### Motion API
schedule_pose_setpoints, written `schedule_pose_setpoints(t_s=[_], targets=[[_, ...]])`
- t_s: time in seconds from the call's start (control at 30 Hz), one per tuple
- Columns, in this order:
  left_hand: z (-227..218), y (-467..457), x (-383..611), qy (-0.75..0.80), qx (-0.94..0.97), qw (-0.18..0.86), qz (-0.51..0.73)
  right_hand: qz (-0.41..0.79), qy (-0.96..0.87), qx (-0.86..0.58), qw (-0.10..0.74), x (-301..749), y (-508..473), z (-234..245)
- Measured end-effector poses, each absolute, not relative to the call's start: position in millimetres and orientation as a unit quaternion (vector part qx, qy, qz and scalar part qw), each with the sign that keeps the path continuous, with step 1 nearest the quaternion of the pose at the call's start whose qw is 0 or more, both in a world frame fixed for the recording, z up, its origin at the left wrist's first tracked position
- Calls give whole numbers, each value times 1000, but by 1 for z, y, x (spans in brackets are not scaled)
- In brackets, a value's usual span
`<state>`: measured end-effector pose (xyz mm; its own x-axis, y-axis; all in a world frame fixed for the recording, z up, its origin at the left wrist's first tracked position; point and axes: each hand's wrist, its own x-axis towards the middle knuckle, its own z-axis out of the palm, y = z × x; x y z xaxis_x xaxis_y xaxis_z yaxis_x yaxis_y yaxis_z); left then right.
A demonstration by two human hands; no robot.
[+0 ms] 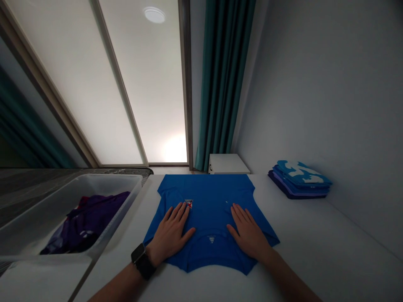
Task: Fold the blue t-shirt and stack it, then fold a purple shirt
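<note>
A blue T-shirt (pixel 209 201) lies spread on the white table (pixel 315 243), its neckline toward me and its far part reaching the table's far edge. A small red-and-white badge and a white logo show on its front. My left hand (pixel 171 230) rests flat on the left side of the chest, fingertips by the badge, thumb out to the side. On the opposite side my right hand (pixel 248 230) presses flat with its fingers stretched out, near a small white mark. Neither hand grips the cloth. A black watch (pixel 143 261) is on my left wrist.
To the left, a translucent plastic bin (pixel 121 218) holds crumpled purple and dark clothes (pixel 91 218). A stack of folded blue and purple clothes (pixel 299 180) sits at the right by the wall. Beyond the table stand a white cabinet (pixel 228 163) and a teal curtain (pixel 225 84).
</note>
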<state>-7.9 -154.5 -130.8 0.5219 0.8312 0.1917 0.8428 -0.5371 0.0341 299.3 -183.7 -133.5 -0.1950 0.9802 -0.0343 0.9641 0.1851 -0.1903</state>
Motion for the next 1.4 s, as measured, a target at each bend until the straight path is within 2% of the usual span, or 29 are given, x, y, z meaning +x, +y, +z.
schedule_pose_setpoints(t_s=[0.87, 1.4], targets=[[-136, -181, -9, -470, -875, 50, -109, 92, -776, -623, 37, 300, -205, -121], [-134, -220, -11, -468, -873, 68, -116, 97, -767, -631, 65, 299, -246, -128]])
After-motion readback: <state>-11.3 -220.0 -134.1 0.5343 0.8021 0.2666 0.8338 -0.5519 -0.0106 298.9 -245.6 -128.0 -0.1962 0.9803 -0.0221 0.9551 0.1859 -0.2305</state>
